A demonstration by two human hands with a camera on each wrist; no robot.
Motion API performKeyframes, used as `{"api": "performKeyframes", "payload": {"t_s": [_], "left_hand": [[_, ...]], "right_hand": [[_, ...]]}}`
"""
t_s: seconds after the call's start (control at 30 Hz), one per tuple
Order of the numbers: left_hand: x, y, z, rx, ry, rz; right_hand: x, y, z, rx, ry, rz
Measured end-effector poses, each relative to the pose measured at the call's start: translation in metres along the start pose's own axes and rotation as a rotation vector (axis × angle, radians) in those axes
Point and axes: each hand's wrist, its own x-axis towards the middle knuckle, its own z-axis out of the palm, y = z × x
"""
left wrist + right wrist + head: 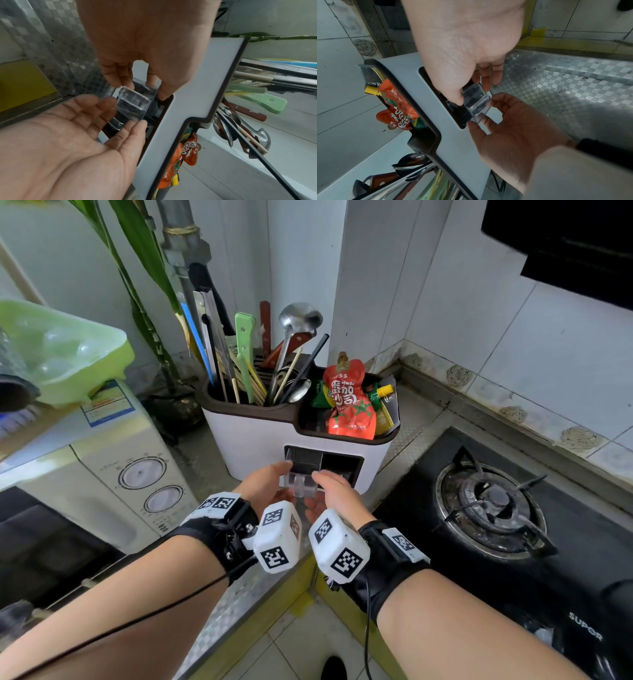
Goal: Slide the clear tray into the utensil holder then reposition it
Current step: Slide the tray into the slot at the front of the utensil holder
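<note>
The white utensil holder [253, 436] with a dark rim stands on the counter, a dark slot low in its front. The clear tray [301, 482] sticks partly out of that slot. My left hand [284, 470] pinches the tray's left side, thumb at the slot's edge. My right hand [320, 477] holds its right side. In the left wrist view the left hand [142, 88] grips the tray [133, 104] from above and the right hand [122, 114] from below. In the right wrist view the right hand [471, 93] has its thumb on the tray [476, 98].
A black gas stove [493, 501] lies close on the right. A white appliance with two dials [147, 484] stands to the left, a green basin [61, 350] on top. Utensils [291, 354] and a red sauce pouch [349, 405] fill the holder. The checkered counter edge [239, 594] is near.
</note>
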Motion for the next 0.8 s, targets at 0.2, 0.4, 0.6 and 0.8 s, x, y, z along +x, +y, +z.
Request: {"api": "performKeyframes", "payload": {"t_s": [0.2, 0.4, 0.6, 0.8], "left_hand": [[0.011, 0.002, 0.006, -0.064, 0.006, 0.014], [0.015, 0.007, 0.013, -0.067, 0.005, 0.03], [0.016, 0.01, 0.012, -0.071, -0.002, 0.074], [0.009, 0.013, 0.011, -0.067, -0.002, 0.097]], "right_hand": [[-0.003, -0.007, -0.006, 0.066, 0.016, 0.06], [-0.001, -0.009, 0.003, 0.162, -0.041, 0.053], [-0.004, -0.022, 0.005, 0.165, -0.037, 0.039], [-0.002, -0.025, 0.003, 0.164, -0.031, 0.046]]}}
